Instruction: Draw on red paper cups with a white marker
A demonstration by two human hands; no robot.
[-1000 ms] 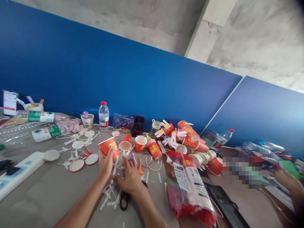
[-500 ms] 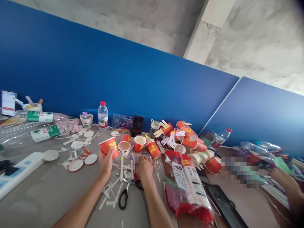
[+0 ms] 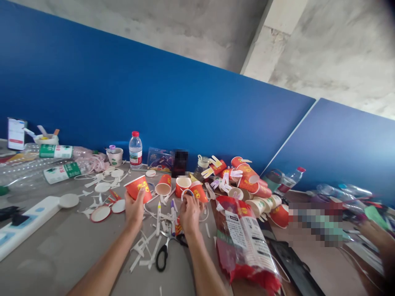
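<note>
My left hand (image 3: 135, 210) is closed around a red paper cup (image 3: 137, 189) with yellow lettering, held tilted above the table. In my right hand (image 3: 189, 214) is a roll of tape (image 3: 187, 192), pinched by the fingers and raised on edge; its lower part is hidden. Just beyond stand a red paper cup (image 3: 182, 188), a cup lying on its side (image 3: 163, 186) and a tilted stack of red cups (image 3: 199, 192). Black-handled scissors (image 3: 162, 255), a yellow marker (image 3: 158, 218) and a purple marker (image 3: 173, 218) lie between my forearms.
White paper scraps (image 3: 140, 250) litter the table. A bag of cups (image 3: 247, 246) and a pile of cut cups (image 3: 247, 181) are at right. At left are a power strip (image 3: 33, 220) and plastic bottles (image 3: 61, 172). Another person's hand (image 3: 375, 236) is far right.
My right hand has lifted the roll of tape off the table and turned it on edge. My left hand still holds the cup, now slightly further left. The view has shifted a little.
</note>
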